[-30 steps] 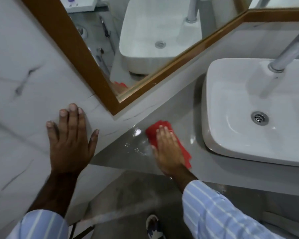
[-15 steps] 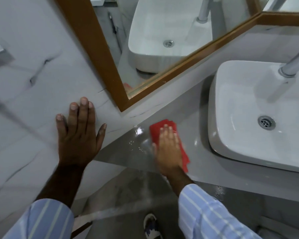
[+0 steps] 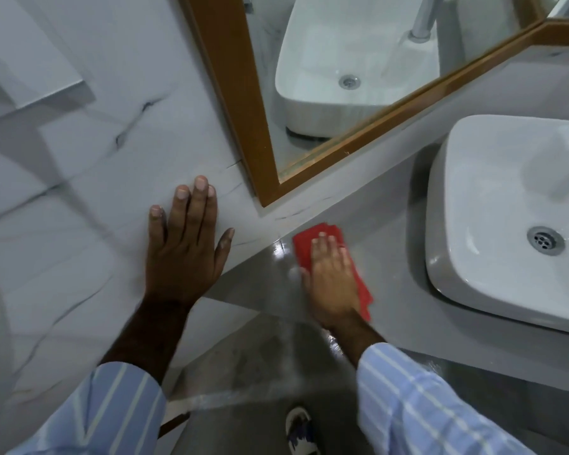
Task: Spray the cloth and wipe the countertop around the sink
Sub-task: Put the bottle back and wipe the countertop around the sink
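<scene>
Soft even light, blur, wet glare

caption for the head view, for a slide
Right hand presses a red cloth flat on the wet grey countertop beside the sink; left hand braces on the wall.

Right hand (image 3: 334,280) flat, palm down, on a folded red cloth (image 3: 312,241), pressing it to the grey glossy countertop (image 3: 388,257); cloth edges show past the fingertips and along the wrist side; wet sheen just left of the cloth. Left hand (image 3: 186,247) spread flat against the white marble-veined wall (image 3: 79,192), fingers extended. White rectangular ceramic basin (image 3: 467,224) sits right of the cloth, apart from it; wood-framed mirror (image 3: 243,110) above; blue striped sleeves (image 3: 418,405) on both arms.
</scene>
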